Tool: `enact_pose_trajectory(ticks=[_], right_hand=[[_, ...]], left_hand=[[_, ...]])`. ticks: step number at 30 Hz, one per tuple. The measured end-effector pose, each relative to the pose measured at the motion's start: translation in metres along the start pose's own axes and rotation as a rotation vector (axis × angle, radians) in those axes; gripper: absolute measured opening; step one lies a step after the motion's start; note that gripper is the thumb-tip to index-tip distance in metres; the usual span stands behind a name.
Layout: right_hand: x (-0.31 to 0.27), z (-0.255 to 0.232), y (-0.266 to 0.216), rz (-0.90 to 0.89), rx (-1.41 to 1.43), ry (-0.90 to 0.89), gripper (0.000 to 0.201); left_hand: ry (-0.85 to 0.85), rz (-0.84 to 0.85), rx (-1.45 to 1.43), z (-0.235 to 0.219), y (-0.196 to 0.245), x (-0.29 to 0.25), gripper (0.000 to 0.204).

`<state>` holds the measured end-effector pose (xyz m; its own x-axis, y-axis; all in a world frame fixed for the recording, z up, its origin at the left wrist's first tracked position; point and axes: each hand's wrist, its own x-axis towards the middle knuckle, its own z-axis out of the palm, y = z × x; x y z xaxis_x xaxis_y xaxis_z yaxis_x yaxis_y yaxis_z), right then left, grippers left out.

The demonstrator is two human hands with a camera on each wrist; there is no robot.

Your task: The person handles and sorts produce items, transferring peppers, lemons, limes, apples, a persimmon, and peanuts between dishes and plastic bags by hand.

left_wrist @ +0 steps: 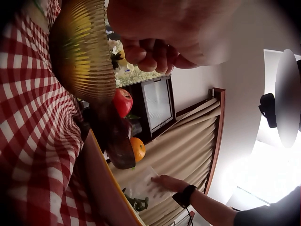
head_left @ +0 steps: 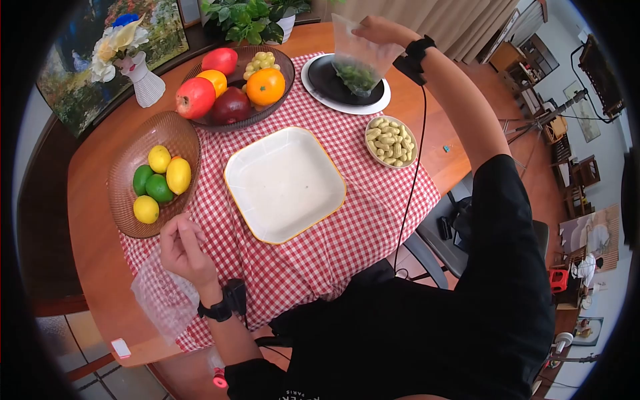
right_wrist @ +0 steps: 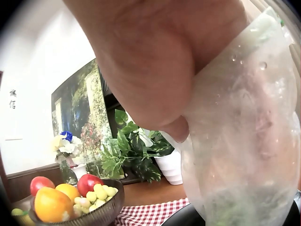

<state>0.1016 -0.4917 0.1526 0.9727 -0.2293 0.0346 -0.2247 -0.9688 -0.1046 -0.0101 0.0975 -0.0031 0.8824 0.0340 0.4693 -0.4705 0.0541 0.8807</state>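
Note:
My right hand [head_left: 379,31] grips the upper part of a clear plastic bag [head_left: 345,41] at the far side of the table. Leafy greens [head_left: 355,72] lie in the bottom of the bag, over a black oval plate [head_left: 323,79] on a larger white plate [head_left: 337,107]. Water drops cling to the bag in the right wrist view. Near the front of a brown ribbed bowl [head_left: 123,200] with lemons and limes, my left hand [head_left: 190,257] is raised with loosely curled fingers and holds nothing. A crumpled clear plastic bag [head_left: 157,297] lies below it.
A square white dish [head_left: 283,183] stands mid-table on a red checked cloth [head_left: 373,200]. Peanuts fill a small bowl [head_left: 368,155] to its right. Behind are a dark fruit bowl [head_left: 288,87], a flower vase [head_left: 147,87] and a potted plant [head_left: 247,20]. A cable [head_left: 412,187] hangs from my right wrist.

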Motion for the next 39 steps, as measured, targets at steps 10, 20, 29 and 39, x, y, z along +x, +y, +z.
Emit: enact_pose_trajectory(ticks=[10, 20, 29, 39], right_hand=[[0.029, -0.007, 0.027, -0.059, -0.040, 0.033, 0.059], [-0.003, -0.035, -0.003, -0.020, -0.070, 0.028, 0.053], [-0.017, -0.031, 0.006, -0.042, -0.107, 0.118, 0.047], [-0.063, -0.045, 0.021, 0.086, 0.254, 0.237, 0.049]], left_hand=[[-0.018, 0.016, 0.039, 0.002, 0.002, 0.000, 0.017], [-0.005, 0.022, 0.033, 0.003, 0.001, 0.000, 0.017], [-0.021, 0.036, 0.019, 0.002, 0.002, 0.000, 0.018], [-0.020, 0.031, 0.023, -0.002, -0.006, 0.002, 0.017]])
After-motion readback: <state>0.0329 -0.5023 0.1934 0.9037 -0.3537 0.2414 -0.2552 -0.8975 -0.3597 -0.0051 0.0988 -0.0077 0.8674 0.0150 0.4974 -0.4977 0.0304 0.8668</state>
